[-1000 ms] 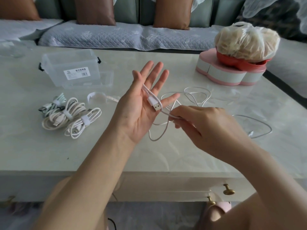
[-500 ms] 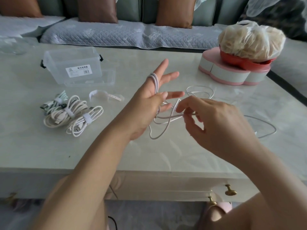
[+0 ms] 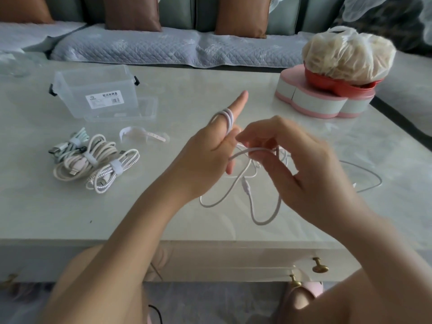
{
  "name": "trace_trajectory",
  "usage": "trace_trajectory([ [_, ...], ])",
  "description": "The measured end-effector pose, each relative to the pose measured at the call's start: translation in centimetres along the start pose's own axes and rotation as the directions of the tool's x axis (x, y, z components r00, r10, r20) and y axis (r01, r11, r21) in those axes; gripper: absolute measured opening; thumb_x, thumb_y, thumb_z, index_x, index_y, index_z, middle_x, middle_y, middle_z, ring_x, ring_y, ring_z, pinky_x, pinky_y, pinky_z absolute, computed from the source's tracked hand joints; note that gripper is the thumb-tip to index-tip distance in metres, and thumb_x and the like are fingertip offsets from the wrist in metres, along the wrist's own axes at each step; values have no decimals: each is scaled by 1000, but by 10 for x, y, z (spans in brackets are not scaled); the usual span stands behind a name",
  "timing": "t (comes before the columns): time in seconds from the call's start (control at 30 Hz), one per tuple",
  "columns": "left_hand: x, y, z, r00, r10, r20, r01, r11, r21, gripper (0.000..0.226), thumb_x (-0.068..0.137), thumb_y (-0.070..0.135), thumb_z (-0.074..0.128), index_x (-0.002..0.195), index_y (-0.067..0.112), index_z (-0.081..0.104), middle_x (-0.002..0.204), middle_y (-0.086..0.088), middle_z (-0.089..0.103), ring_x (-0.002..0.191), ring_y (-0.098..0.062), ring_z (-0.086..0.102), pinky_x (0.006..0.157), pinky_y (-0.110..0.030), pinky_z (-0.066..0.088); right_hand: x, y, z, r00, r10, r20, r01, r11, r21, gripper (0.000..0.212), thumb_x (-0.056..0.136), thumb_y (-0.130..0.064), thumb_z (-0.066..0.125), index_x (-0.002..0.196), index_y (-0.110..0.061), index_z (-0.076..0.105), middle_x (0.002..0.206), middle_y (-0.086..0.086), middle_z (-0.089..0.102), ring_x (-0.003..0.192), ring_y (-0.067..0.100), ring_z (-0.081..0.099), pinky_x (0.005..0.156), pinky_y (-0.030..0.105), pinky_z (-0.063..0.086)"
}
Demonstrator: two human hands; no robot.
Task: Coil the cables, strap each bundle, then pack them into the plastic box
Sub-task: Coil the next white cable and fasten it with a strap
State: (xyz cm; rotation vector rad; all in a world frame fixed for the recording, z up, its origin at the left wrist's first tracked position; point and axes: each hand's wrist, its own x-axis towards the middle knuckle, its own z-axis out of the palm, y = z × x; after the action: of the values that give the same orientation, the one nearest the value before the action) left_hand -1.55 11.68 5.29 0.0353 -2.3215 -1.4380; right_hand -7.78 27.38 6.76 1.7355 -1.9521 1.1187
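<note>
My left hand [image 3: 205, 157] is raised over the table with its fingers straight, and a thin white cable [image 3: 254, 211] is wound in two turns round them. My right hand [image 3: 294, 164] pinches the same cable just right of the left hand; the rest hangs in loose loops onto the table. Three strapped cable bundles [image 3: 93, 160] lie at the left. A loose white strap [image 3: 142, 134] lies beyond them. The clear plastic box [image 3: 95, 94] stands open at the back left, its lid [image 3: 145, 111] beside it.
A pink and white heart-shaped container [image 3: 320, 101] with a red dish and a tied plastic bag [image 3: 346, 54] on top stands at the back right. A sofa with a quilted cover [image 3: 163, 50] runs behind the table. Brass drawer knobs [image 3: 319, 265] sit under the front edge.
My left hand has turned from palm-up to back-up, and the cable that lay across its palm is now wound round its fingers. My right hand has moved up and left with the cable.
</note>
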Motion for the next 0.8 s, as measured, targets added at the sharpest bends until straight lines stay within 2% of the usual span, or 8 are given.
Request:
trace_trajectory([
  [0.1,-3,7,-1,992,-65,111,79,989,-123,49,103,13,33,148,32,25,60,14,59,44,-10,44,47,-14,36,1,5,-3,999,16,-45,-17,1000,-26,19,91,5,54,104,-6,62,91,5,61,79,14,57,68,32,47],
  [0.2,-6,12,-6,977,-63,202,119,954,-276,45,103,14,33,147,17,27,64,-1,58,39,-10,38,42,-15,31,3,7,-5,990,43,-134,-47,999,-24,17,89,6,58,100,-5,63,90,-1,61,81,-3,52,73,13,42],
  [0.3,-7,12,-8,965,-44,260,139,923,-358,49,97,25,36,144,14,34,60,-6,53,39,-10,33,40,-16,28,3,5,-4,978,62,-197,-66,998,-13,18,87,6,61,96,-9,62,89,-11,59,79,-6,51,74,9,40],
  [0.43,-8,16,-7,940,-58,336,170,934,-314,43,93,42,28,107,17,60,51,-2,47,41,-12,29,39,-14,24,3,2,-3,966,87,-243,-89,996,3,17,86,0,64,93,-15,60,86,-10,59,76,0,54,72,10,42],
  [0.53,-9,17,-8,910,-90,404,203,948,-246,60,95,47,31,115,-4,53,48,1,43,40,-13,26,38,-16,22,4,3,-4,961,98,-259,-105,994,-16,5,85,-5,68,89,-7,65,83,0,62,73,8,54,68,16,44],
  [0.63,-11,23,-10,897,-87,434,214,944,-252,45,89,42,32,114,17,59,46,1,39,37,-8,25,38,-14,22,6,4,-3,963,108,-248,-118,993,-22,4,85,-7,68,88,-6,66,83,2,63,72,13,55,67,23,45],
  [0.7,-12,27,-12,888,-58,456,188,951,-246,35,88,41,32,99,33,65,46,-2,37,37,-8,24,37,-13,22,6,4,-3,966,110,-233,-117,993,-17,4,85,-6,67,88,-7,66,83,1,62,73,14,55,67,23,45],
  [0.8,-13,26,-16,871,-54,489,192,952,-237,36,90,37,33,96,25,66,45,-4,33,37,-7,23,37,-13,22,8,5,-2,969,130,-209,-133,991,3,4,84,-6,67,88,-8,67,82,-1,62,72,17,55,67,23,44],
])
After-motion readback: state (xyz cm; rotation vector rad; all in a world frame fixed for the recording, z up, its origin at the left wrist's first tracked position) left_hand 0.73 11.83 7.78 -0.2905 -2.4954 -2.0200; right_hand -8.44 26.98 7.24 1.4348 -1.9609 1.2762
